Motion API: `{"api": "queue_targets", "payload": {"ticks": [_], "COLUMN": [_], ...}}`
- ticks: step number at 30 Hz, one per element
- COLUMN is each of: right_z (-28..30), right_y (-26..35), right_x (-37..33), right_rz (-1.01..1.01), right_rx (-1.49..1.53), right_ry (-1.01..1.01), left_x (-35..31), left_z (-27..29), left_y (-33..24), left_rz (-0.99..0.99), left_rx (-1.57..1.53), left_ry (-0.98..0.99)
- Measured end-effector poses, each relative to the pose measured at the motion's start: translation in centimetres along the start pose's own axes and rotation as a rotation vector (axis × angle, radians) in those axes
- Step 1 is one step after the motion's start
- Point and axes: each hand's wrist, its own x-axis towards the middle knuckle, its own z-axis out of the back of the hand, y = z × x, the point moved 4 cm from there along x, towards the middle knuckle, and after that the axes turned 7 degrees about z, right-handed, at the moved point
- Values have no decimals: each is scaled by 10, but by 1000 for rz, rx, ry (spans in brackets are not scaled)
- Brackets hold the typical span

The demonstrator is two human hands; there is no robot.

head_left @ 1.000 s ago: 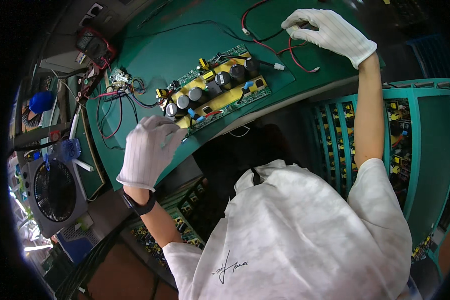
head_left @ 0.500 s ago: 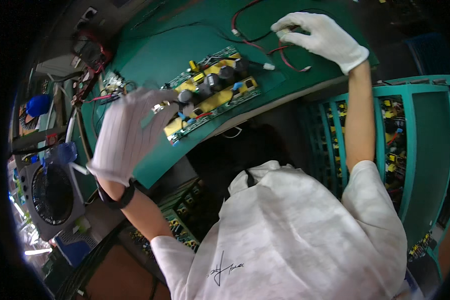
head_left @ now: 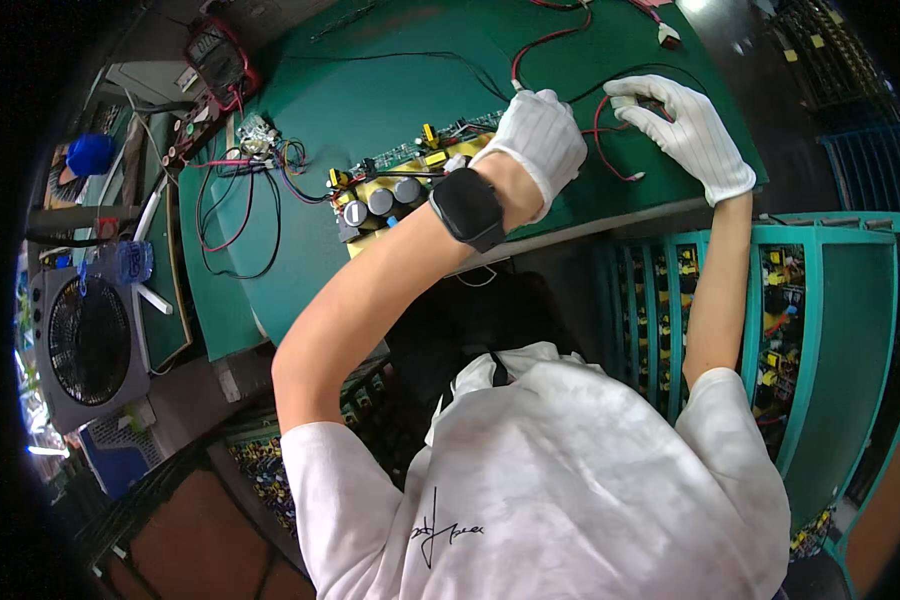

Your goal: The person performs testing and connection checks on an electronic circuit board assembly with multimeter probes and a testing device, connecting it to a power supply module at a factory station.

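Head view, upper right: left hand (head_left: 540,138), closure indiscernible; right hand (head_left: 678,130), pinching red wire (head_left: 599,148). Step: apparently wire handling; next needs steady hold.

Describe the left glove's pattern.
The left glove is white with thin, darker stripes, seen best in the head view.

The left arm (head_left: 365,295) bends at the elbow (head_left: 288,362) and reaches across to the right. The left hand (head_left: 538,138) shows its back, with its fingers (head_left: 544,99) curled and their tips hidden. The right arm (head_left: 720,285) reaches almost straight ahead. The right hand (head_left: 682,130) leans left, its thumb (head_left: 648,121) and pointing finger (head_left: 642,86) curved close together. The hands are near each other, not touching.
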Motion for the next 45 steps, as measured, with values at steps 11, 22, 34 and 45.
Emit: {"api": "queue_targets", "payload": {"ticks": [11,22,34,45], "right_z": [-13,-17,-21,-21], "right_y": [28,51,56,64], "right_x": [25,39,50,58], "right_rz": [151,218,403,522], "right_rx": [141,-9,-64,-143], "right_ry": [-135,-144,-202,-215], "left_x": [-29,-34,-33,-46], "left_z": [-9,-11,-15,-4], "left_y": [95,97,111,112], "left_rz": [141,-19,-63,-7], "left_rx": [-1011,-866,-1324,-1441], "left_ry": [-137,-314,93,143]}}
